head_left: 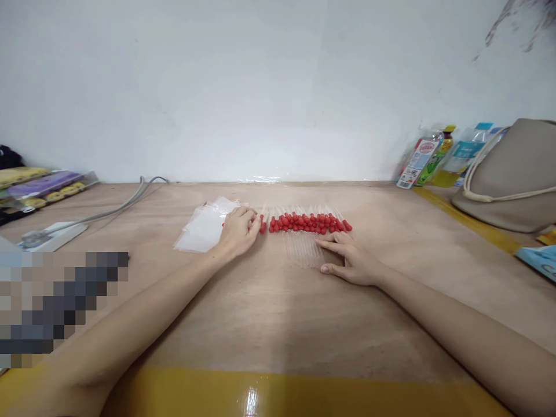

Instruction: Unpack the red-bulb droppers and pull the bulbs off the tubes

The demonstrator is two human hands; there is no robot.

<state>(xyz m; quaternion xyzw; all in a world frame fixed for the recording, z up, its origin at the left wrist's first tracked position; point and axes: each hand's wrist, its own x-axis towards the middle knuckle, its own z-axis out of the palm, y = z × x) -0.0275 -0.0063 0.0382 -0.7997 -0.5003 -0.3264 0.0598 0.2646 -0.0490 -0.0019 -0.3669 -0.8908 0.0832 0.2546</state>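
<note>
Head cam obs., L to R. Far L of the L hand (240,230), I see yellow/purple packs (46,185), cut off by frame edge; a bit nearer, a white power strip (65,234) w/ grey cable (110,214). Pixelated block (52,307) masks whatever's L of the L forearm; can't read it. Just L of L hand: clear plastic bags (202,229), R edge hidden by the hand. L hand: fingers bent, close together, a red bit showing either side; its underside is hidden, so I can't tell if it grips anything. Betw. hands: row of red-bulbed clear tubes (304,222) on the table (230,318), stems pointing both toward & away from wearer, faint vs. wood, hard to count. R hand (358,262): thumb & fingers apart, nil gripped that I can see; fingertips at R edge of near stems, contact unclear. Well R, beyond R hand: bottles (467,153), partly behind grey-brown bag (516,174), cut off at edge; nearer, blue packet (538,260), ditto.
</note>
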